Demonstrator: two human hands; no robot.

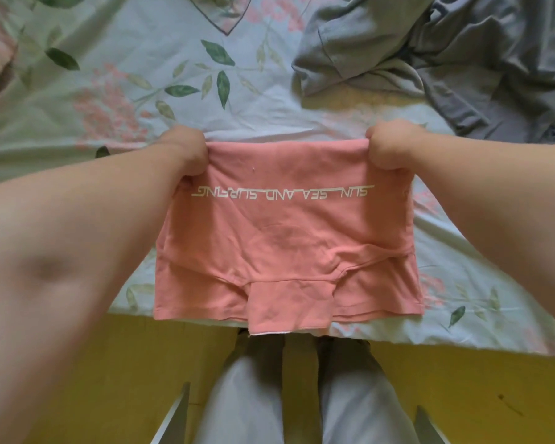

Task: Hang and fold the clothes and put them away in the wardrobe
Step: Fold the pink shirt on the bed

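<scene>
Both hands are on the pink shorts, one at each end of the waistband. The left hand has its fingers curled round the left end of the band and grips it. The right hand does the same on the right end, with the thumb tucked under the cloth. The waistband is pulled taut between them, and both forearms reach in from the near side.

The shorts are spread out flat, waistband away from the person and leg openings toward them. A line of white lettering below the waistband reads upside down from this view. The shorts sit over the middle of the bed's near edge. The bottom hem reaches that edge and the crotch part goes just past it. Cannot tell whether the lower half rests on the sheet or hangs just above it.

The bed has a pale sheet with leaf and pink flower print. A heap of crumpled grey clothes lies toward the bed's far right, well apart from the shorts.

Below the near edge are the yellow floor and the person's legs in light grey trousers.
</scene>
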